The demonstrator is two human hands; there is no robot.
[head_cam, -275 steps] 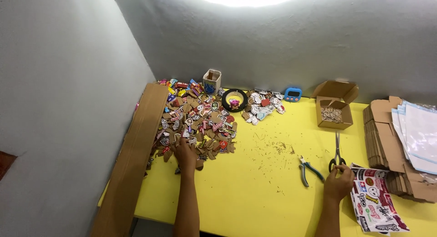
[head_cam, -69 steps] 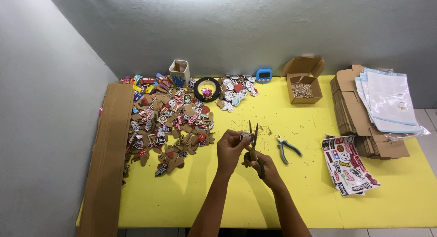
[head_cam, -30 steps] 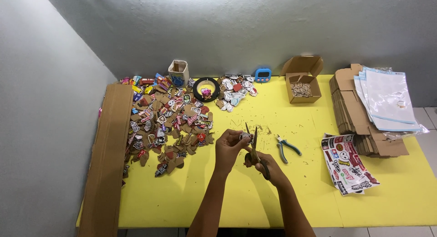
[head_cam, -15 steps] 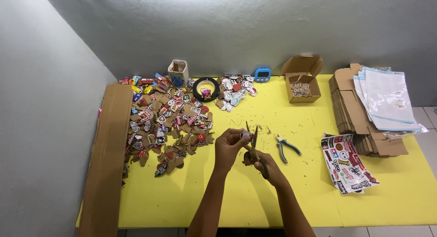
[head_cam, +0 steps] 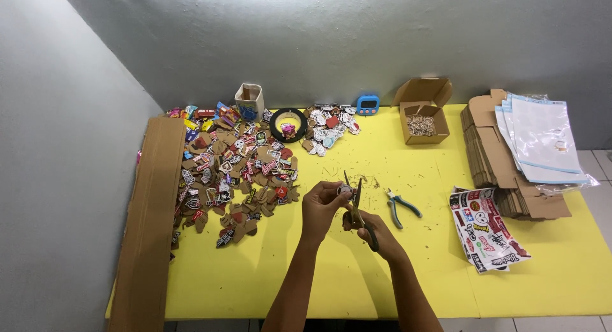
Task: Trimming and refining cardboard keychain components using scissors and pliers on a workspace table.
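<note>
My left hand (head_cam: pixel 322 206) pinches a small round piece (head_cam: pixel 345 190) between its fingertips above the yellow table (head_cam: pixel 255 274). My right hand (head_cam: pixel 370 233) grips dark pliers (head_cam: pixel 354 201), whose open jaws point up and meet the small piece. The two hands are close together at the table's middle. A big pile of colourful stickered cardboard cut-outs (head_cam: pixel 233 169) lies to the left of my left hand.
Teal-handled pliers (head_cam: pixel 398 206) lie right of my hands. A sticker sheet (head_cam: pixel 488 228), a stack of flat cardboard with clear bags (head_cam: pixel 529 150), an open box of rings (head_cam: pixel 424 112), a blue timer (head_cam: pixel 368 104), a tape roll (head_cam: pixel 288 124), a small cup (head_cam: pixel 250 101) and a long cardboard strip (head_cam: pixel 150 217) surround them.
Earlier my left hand was on the pile and my right reached for the pliers. Over the last second both hands stay together at the middle with only slight shifts.
</note>
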